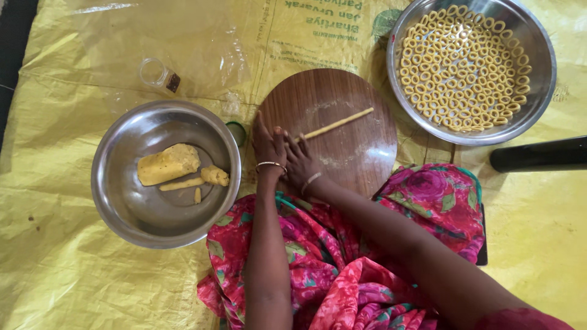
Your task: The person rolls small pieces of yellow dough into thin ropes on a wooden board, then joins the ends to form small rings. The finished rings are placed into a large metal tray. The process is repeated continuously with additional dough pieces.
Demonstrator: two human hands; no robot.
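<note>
dough rope on round board, two hands rolling

where the round wooden board point(342, 140) lies on the yellow plastic sheet point(73, 269), both hands rest side by side at its near left edge. left hand point(268, 145): flat, fingers together and stretched forward, palm down on the board; thin bangle at the wrist. right hand point(298, 160): flat, fingers extended, lying on the near end of the dough rope point(337, 123); neither hand pinches anything. dough rope: thin, pale yellow, straight, running diagonally from under the right fingers up toward the far right part of the board, its far end free. traces of flour show on the board surface.

item, left of the board: steel bowl point(122, 211), holding one large yellow dough block point(168, 164), a smaller lump point(215, 176) beside it, and two short rolled bits.

item, far right: wide steel bowl point(541, 91), its floor covered by many small dough rings point(461, 67) laid in one layer.

item, far left of the board: small clear jar point(159, 74) with a dark cap, lying on its side on the sheet.

item, right edge: black cylindrical object point(541, 154), lying flat; its kind cannot be told.

item, near edge: pink floral garment point(440, 198) over the person's lap.
</note>
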